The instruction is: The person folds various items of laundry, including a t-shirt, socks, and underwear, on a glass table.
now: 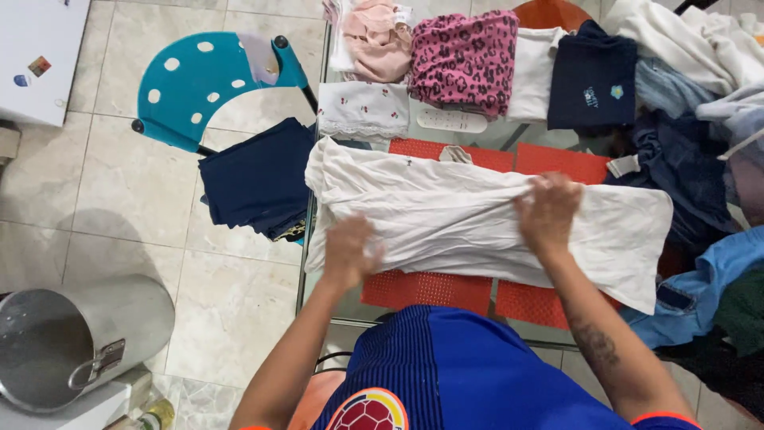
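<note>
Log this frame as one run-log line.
left hand: flat on white garment | right hand: pinching its fabric | garment: spread over red mats, glass table

I see pale floor tiles (127, 199), a teal chair (203, 76) at ten o'clock, a metal pot (72, 338) at eight.

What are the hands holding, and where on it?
Both hands are on the white garment: the left hand presses near its lower edge, blurred, and the right hand pinches bunched fabric near the middle.
</note>
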